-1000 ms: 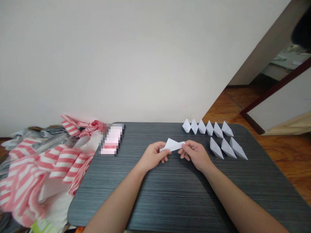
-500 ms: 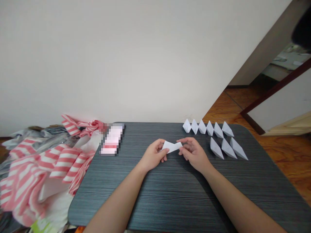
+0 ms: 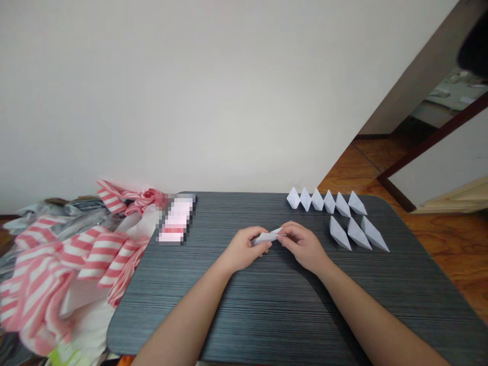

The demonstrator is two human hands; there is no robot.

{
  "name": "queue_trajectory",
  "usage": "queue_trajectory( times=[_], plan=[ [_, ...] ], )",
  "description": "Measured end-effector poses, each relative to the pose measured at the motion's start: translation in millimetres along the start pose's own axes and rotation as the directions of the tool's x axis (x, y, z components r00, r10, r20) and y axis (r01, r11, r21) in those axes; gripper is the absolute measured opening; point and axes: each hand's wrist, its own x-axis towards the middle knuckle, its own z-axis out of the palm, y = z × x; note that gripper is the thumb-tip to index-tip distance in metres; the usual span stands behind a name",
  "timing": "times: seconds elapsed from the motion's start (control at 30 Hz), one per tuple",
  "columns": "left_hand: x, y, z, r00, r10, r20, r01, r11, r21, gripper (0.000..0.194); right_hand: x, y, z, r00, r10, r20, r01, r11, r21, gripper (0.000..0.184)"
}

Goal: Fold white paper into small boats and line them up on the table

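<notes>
A small piece of folded white paper (image 3: 267, 237) is held between my two hands over the middle of the table. My left hand (image 3: 247, 249) pinches its left end between thumb and fingers. At the other end, my right hand (image 3: 303, 246) grips the paper with thumb and forefinger. The paper's folds stand slightly apart, and its ends are partly covered by my fingers. To the right of my hands, folded white paper boats (image 3: 357, 234) rest in two rows, several in the back row and three in the front one.
The dark wood-grain table (image 3: 244, 315) stands against a pale wall (image 3: 213, 101). On its left side lies a blurred-out pink and white rectangular item (image 3: 175, 221). Red-and-white striped cloth (image 3: 97, 251) is heaped beyond the left edge. Wooden floor (image 3: 446, 254) shows at right.
The paper has been tilted from a flat, broad face to a narrower, slightly parted shape. My right fingers have closed more firmly on its right end. The boats have not moved.
</notes>
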Motion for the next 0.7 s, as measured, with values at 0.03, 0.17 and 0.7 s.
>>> queue_trajectory(
  times=[0.03, 0.17, 0.7],
  plan=[
    [-0.6, 0.6, 0.7, 1.000, 0.008, -0.006, -0.007, 0.999, 0.034, 0.022, 0.2, -1.6, -0.4, 1.000, -0.005, 0.007, 0.005, 1.000, -0.008, 0.012],
    [-1.1, 0.6, 1.5, 0.999, -0.017, -0.036, 0.021, 0.996, 0.086, 0.023, 0.4, -4.2, -0.2, 0.999, -0.013, 0.031, 0.013, 1.000, -0.012, 0.014],
    [2.6, -2.9, -3.7, 0.989, -0.086, -0.124, 0.089, 0.996, 0.020, 0.035, -4.4, -0.5, -3.2, 0.990, -0.136, -0.046, 0.128, 0.981, -0.149, 0.028]
  ],
)
